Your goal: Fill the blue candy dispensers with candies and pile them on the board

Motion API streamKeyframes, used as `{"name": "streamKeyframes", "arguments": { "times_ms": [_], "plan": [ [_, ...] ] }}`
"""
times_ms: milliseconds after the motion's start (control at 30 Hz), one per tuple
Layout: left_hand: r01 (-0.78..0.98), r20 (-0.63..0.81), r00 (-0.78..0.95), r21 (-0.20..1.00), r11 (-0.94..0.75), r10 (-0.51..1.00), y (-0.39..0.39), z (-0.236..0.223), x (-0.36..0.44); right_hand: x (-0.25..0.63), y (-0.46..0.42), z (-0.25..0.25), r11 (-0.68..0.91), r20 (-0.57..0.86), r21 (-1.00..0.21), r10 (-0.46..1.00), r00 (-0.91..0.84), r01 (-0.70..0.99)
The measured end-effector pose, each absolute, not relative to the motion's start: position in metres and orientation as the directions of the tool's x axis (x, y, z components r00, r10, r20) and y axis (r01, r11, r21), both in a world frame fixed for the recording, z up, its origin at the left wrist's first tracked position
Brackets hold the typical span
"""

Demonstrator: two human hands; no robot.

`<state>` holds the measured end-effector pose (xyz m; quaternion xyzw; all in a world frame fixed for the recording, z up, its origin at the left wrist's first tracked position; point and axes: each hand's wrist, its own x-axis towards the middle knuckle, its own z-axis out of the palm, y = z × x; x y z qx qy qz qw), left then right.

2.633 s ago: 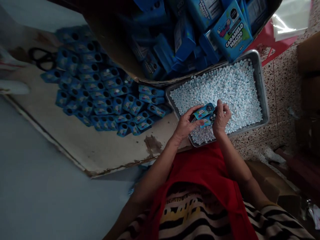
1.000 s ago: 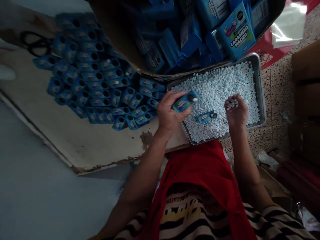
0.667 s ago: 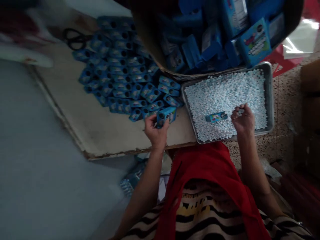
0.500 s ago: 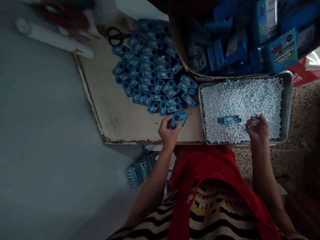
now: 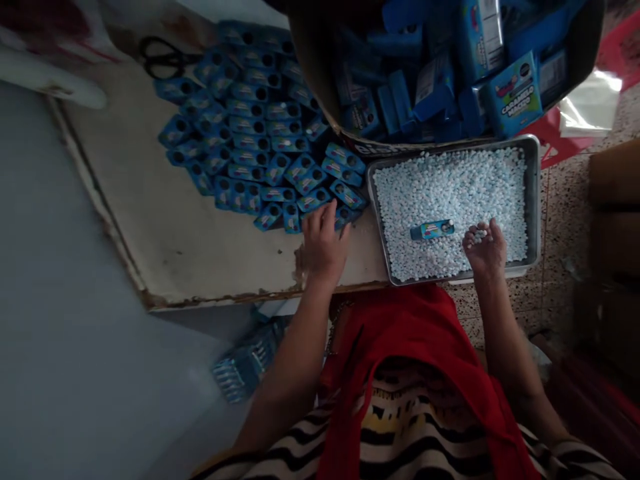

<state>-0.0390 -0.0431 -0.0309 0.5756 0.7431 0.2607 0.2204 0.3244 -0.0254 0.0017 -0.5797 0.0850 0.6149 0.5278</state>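
Note:
My left hand (image 5: 324, 241) lies flat, fingers stretched out, on the near edge of a pile of small blue candy boxes (image 5: 250, 127) on a worn board (image 5: 200, 253). A box under its fingers is mostly hidden. My right hand (image 5: 484, 248) is cupped over a metal tray (image 5: 534, 200) of white and pale blue candies (image 5: 450, 187), its fingers curled round a few of them. One blue box (image 5: 432, 230) lies alone on the candies, just left of my right hand.
A large carton (image 5: 450, 73) full of blue boxes tilts over the tray's far side. Black scissors (image 5: 163, 59) lie beyond the pile. More blue packs (image 5: 247, 363) sit on the floor below the board. Brown cartons (image 5: 615, 220) stand at the right.
My left hand carried a blue box from the tray across to the pile and pressed it down at the pile's near edge. My right hand stayed in the candies, gathering some.

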Motion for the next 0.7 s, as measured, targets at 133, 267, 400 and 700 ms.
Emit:
{"name": "streamKeyframes", "arguments": {
  "times_ms": [133,267,400,700],
  "plan": [
    [0.697,0.058,0.015,0.715,-0.052,0.998,-0.035,-0.004,0.042,0.321,-0.026,0.004,-0.419,-0.728,-0.626,0.616,0.3,-0.658],
    [0.621,-0.118,0.317,0.776,-0.112,0.941,-0.014,-0.01,0.103,0.323,-0.026,0.004,-0.444,-0.772,-0.547,0.595,0.223,-0.71],
    [0.492,-0.145,0.209,0.87,0.024,0.967,-0.007,-0.019,0.104,0.336,-0.027,0.007,-0.403,-0.783,-0.469,0.602,0.158,-0.786],
    [0.482,-0.168,0.076,0.869,0.112,0.983,-0.01,-0.01,0.099,0.316,-0.004,0.021,-0.33,-0.672,-0.485,0.734,0.103,-0.81]
  ]
}}
